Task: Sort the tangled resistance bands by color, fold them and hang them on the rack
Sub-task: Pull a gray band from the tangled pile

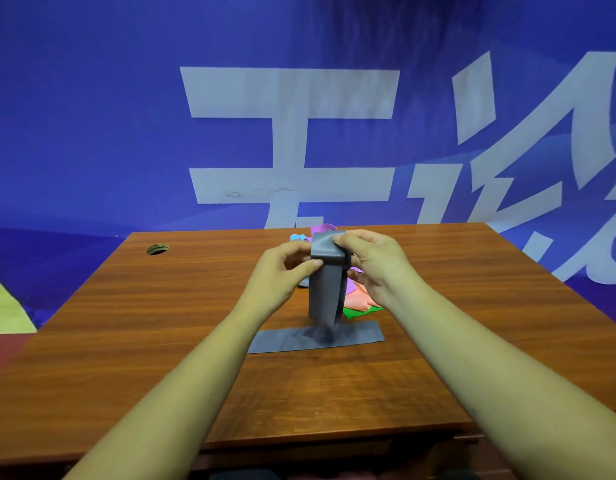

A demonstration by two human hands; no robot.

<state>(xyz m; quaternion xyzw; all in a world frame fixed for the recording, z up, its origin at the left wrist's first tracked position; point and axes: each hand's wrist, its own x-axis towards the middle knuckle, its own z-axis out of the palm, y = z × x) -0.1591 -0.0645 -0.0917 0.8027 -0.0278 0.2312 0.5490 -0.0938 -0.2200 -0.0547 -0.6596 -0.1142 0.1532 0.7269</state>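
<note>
Head view: a pile (360,299) of purple, blue, salmon and green bands lies on the table (143,341), partly hidden behind the grey band (325,289) and my right grip (372,261). The table is brown wood, with a round hole (157,249) at its far left. A blue banner (92,133) with white characters fills the wall. My left grip (285,268) and right grip pinch the grey band's folded top. It hangs upright over mid-table, its blurred lower end at a flat grey strip (282,341) lying left to right.

Even, fairly bright indoor light, soft shadows, wide-angle bending at the edges, slight overall softness.
</note>
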